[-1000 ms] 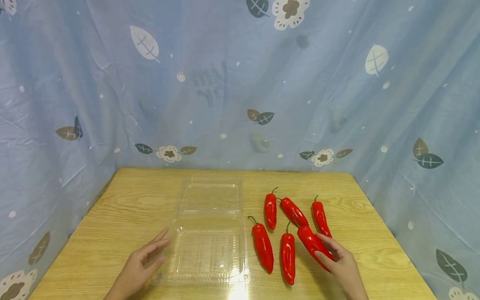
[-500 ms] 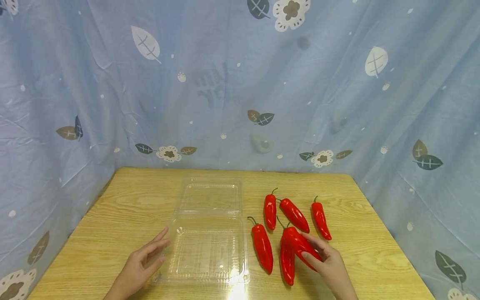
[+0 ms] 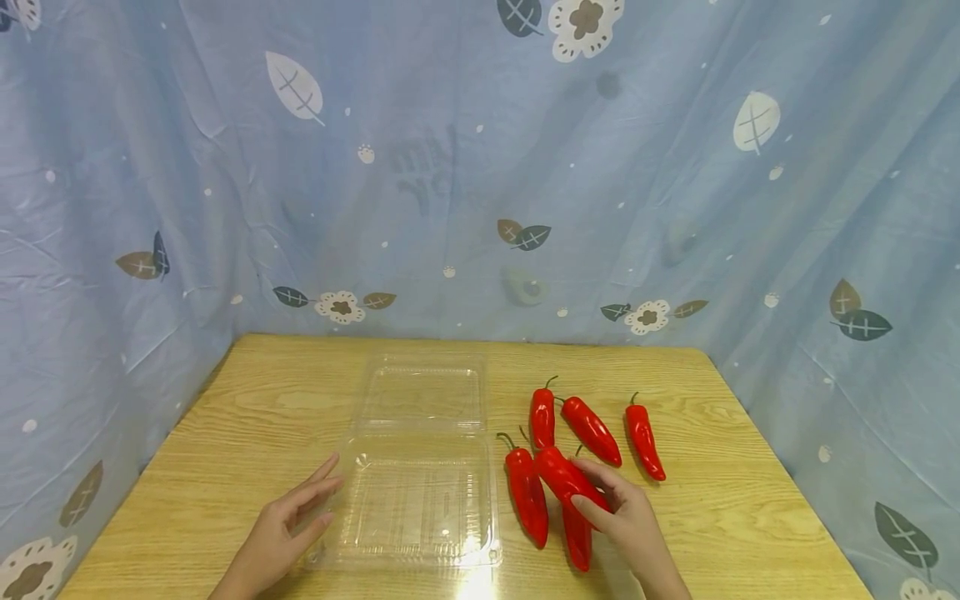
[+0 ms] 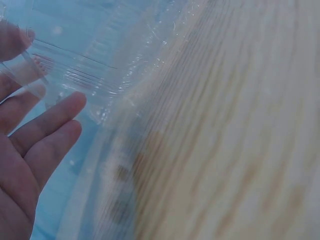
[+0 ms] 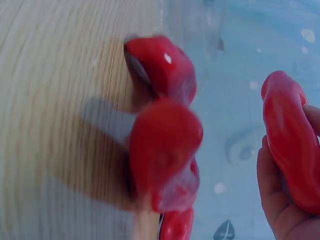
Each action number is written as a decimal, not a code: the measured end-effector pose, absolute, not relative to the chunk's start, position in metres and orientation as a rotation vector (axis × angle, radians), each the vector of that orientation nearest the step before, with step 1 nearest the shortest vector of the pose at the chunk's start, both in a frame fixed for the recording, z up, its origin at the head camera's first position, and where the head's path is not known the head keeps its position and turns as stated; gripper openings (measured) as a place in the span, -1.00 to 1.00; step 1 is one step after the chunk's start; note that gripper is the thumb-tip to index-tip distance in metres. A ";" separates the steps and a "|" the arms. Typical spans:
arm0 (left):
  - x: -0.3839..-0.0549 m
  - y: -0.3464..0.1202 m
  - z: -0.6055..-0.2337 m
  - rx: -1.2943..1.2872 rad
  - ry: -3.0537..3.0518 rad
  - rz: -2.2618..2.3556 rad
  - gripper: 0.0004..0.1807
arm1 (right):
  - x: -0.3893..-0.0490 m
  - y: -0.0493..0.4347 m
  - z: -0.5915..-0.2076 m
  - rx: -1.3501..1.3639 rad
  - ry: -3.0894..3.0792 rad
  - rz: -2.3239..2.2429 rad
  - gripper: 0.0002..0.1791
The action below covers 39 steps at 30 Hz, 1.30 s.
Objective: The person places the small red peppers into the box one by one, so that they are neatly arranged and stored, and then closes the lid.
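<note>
My right hand [image 3: 628, 521] grips a red chili pepper [image 3: 564, 477] by its lower part, thumb on the near side and fingers on the far side. Its stem points away to the upper left. In the right wrist view the same pepper lies along the fingers [image 5: 270, 185]. Below it, a second red pepper [image 3: 577, 537] is partly hidden, and another pepper [image 3: 527, 500] lies just left. My left hand [image 3: 281, 533] stays beside a clear plastic clamshell box [image 3: 412, 500], fingers extended and fingertips at its left wall.
The box's lid [image 3: 420, 392] lies folded back flat behind its base. Farther back on the wooden table [image 3: 277, 417] are three more peppers: one upright-lying [image 3: 542, 417], one slanted [image 3: 591, 429], one farther right [image 3: 645, 442]. A blue patterned curtain [image 3: 450, 167] surrounds the table.
My right hand has carried the pepper leftward, from beside the rightmost pepper to over the front ones. My left hand and the box stay where they were.
</note>
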<state>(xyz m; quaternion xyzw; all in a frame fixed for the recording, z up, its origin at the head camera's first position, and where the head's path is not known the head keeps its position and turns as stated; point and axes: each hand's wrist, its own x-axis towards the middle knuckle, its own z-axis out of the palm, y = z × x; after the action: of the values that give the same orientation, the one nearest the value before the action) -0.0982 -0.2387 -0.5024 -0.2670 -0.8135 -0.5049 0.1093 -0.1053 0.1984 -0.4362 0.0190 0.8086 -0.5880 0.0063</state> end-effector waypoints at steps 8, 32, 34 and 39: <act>-0.100 -0.238 -0.505 -0.840 -2.324 -1.497 -0.58 | -0.108 0.180 -0.434 -0.118 2.522 -1.836 -0.52; -0.099 -0.237 -0.506 -0.886 -2.238 -1.517 -0.52 | -0.117 0.124 -0.436 -0.552 2.475 -1.718 -0.55; -0.099 -0.237 -0.506 -0.882 -2.239 -1.523 -0.53 | -0.118 0.119 -0.436 -0.591 2.463 -1.716 -0.55; -0.101 -0.236 -0.507 -0.892 -2.221 -1.551 -0.53 | -0.117 0.108 -0.439 -0.614 2.402 -1.723 -0.55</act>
<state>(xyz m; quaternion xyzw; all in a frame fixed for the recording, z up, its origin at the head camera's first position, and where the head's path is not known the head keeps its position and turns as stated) -0.1006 -0.2364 -0.5067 -0.3095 -0.7706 -0.5381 0.1443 -0.1171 0.1079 -0.4393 -0.2031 0.7940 -0.5697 0.0610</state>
